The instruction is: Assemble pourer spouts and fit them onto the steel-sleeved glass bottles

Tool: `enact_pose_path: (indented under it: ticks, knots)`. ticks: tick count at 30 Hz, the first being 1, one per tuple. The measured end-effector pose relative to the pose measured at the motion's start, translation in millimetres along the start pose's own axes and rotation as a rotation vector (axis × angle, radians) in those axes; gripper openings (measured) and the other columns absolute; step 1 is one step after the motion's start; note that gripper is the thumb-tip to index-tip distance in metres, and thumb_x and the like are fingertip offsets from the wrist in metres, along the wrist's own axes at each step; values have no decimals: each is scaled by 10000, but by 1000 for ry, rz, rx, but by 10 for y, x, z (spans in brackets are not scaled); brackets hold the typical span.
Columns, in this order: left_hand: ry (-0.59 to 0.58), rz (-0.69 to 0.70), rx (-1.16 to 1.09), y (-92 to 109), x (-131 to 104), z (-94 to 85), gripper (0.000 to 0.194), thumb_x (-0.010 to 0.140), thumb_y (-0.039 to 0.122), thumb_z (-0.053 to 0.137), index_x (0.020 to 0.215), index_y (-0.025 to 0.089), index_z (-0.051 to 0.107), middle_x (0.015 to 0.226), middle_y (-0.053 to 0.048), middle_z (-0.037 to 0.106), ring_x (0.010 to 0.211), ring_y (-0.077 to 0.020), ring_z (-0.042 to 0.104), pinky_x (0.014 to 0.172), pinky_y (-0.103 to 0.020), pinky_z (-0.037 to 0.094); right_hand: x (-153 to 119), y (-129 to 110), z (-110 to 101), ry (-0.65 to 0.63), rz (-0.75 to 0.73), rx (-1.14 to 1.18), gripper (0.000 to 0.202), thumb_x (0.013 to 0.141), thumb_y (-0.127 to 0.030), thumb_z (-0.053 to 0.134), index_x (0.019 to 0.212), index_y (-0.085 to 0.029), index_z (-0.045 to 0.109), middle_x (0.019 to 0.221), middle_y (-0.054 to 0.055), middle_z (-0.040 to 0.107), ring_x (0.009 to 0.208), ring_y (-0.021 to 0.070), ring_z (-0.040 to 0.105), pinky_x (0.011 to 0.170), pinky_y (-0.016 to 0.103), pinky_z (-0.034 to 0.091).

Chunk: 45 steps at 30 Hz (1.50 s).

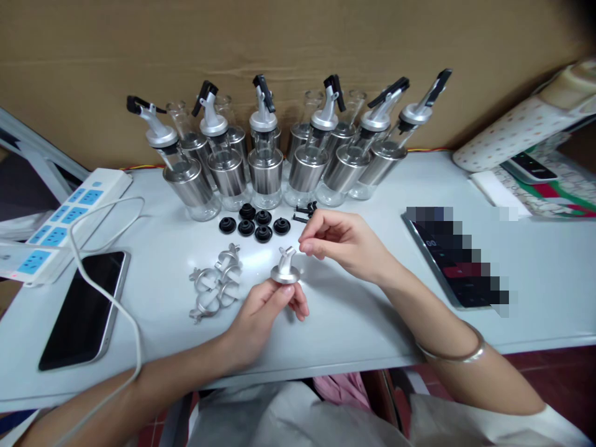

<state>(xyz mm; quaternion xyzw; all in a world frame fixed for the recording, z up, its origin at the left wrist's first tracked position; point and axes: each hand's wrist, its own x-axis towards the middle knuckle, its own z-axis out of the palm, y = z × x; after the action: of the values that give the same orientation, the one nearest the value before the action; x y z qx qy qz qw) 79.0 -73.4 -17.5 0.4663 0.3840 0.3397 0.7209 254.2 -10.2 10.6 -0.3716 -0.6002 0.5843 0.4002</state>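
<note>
A silver pourer cap stands upright, held by its base in my left hand. Just to the right of its spout is my right hand, thumb and index finger pinched together; whatever they hold, if anything, is too small to make out. Several loose silver caps lie left of my left hand. Behind the held cap sit several round black stoppers, and small black levers lie beyond my right fingertips.
Glass bottles with steel sleeves line the back, the front ones topped with pourers. At left are a power strip, a white cable and a phone. A tablet-like device and a dotted cylinder are at right.
</note>
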Motion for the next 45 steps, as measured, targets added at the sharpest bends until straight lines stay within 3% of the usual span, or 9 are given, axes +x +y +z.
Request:
enact_pose_path:
  ticks: [7,16,22,28,40,45]
  knots:
    - [-24,19,53,-6,-5,-18,331,893,429,468,703,173,558,672,-19,600,687,-162,543,745,-301,426,17,56,89,18,-3,98,226,727,-329,759,679,-149,632,602,-27,592,539,67,479,514,212,383]
    - [-61,26,89,-23,-23,-39,342,885,397,409,600,208,416,596,-17,593,632,-165,492,706,-305,375,1,96,139,20,44,162,265,697,-358,790,671,-148,630,583,-23,602,498,62,475,472,202,376]
    - [-71,39,134,-17,-28,-52,387,897,389,377,583,195,492,600,-20,583,631,-163,467,715,-303,366,-1,78,159,12,50,186,320,678,-404,804,662,-147,614,573,-38,586,496,52,456,479,197,357]
    - [-72,36,190,38,-43,-36,456,886,463,359,560,189,522,568,-20,515,586,-162,435,704,-313,381,-11,80,126,-91,75,260,246,788,-382,726,772,-141,676,630,-20,621,535,57,505,533,202,411]
    - [-80,48,192,34,-37,-37,486,890,492,358,538,187,497,541,-13,475,559,-150,407,656,-305,367,-2,115,165,-30,95,304,330,664,-330,829,628,-153,552,565,-47,587,476,50,472,470,190,373]
    - [-69,63,172,7,-41,-50,470,890,488,371,554,183,494,543,-12,485,544,-144,410,646,-310,358,-24,112,164,-84,101,349,273,757,-377,756,721,-147,615,609,-31,605,519,60,505,530,208,413]
